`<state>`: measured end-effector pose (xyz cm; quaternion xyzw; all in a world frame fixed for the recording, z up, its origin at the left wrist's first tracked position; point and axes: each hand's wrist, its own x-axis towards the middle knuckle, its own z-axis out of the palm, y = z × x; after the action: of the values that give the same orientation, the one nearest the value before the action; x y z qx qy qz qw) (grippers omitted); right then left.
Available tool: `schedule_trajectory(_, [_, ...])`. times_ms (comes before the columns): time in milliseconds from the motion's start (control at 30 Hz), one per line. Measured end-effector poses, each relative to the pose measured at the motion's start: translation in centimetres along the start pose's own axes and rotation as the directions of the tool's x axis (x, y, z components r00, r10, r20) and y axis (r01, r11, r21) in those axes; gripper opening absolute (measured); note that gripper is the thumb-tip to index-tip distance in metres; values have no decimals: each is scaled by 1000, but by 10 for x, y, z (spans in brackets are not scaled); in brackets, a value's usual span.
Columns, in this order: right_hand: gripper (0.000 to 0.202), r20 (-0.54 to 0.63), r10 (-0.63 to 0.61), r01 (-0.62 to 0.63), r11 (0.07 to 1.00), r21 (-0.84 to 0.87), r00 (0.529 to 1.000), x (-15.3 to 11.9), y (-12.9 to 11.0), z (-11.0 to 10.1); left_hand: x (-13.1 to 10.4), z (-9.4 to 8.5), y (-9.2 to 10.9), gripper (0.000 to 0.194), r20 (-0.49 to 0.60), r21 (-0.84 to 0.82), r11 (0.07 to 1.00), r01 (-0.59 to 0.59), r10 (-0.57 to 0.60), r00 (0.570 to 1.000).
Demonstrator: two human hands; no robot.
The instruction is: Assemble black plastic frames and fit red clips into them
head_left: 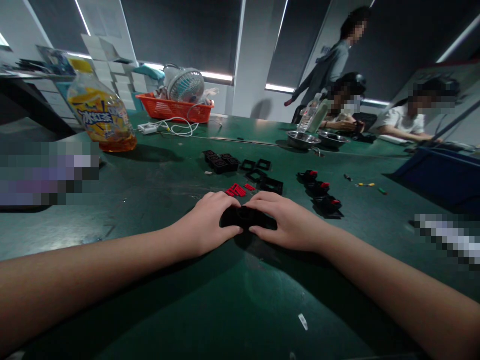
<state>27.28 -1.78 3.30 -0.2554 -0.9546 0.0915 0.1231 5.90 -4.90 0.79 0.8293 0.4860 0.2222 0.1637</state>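
Note:
Low over the green table, my left hand (212,222) and my right hand (287,220) face each other with curled fingers. Between them they grip a small black plastic part (245,214) from both sides, thumbs nearest me. Its exact shape is too dark to make out. Just beyond my fingers lie several small red plastic pieces (236,190). Black square frames (257,175) and a cluster of black block-like parts (221,162) sit farther off. Right of my right hand stands a row of black parts with red tabs (322,190).
A drink bottle (103,110) stands at left, near a white cable (176,126) and an orange basket (176,107) holding a fan. Metal bowls (303,141) stand at the back. A blue bin (442,175) is at right. Other people work across the table; one person stands.

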Motion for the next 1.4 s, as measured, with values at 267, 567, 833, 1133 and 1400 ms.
schedule_trajectory(267, [31,2,-2,2,1000,-13,1000,0,0,0,0,0,0,33,-3,5,1000,-2,2,1000])
schedule_trajectory(567, [30,7,-5,5,1000,-4,1000,-1,-1,0,-1,0,-1,33,-12,13,1000,-14,14,1000])
schedule_trajectory(833, [29,12,7,-7,1000,-15,1000,-1,-1,-1,-1,0,-1,34,2,16,1000,-16,16,1000])
schedule_trajectory(1133, [29,17,7,-7,1000,-14,1000,-1,0,-1,-3,0,-1,35,-7,37,999,-37,37,999])
schedule_trajectory(1400, [29,27,6,-6,1000,-25,1000,0,0,-1,-3,0,0,39,-6,19,998,-61,61,998])
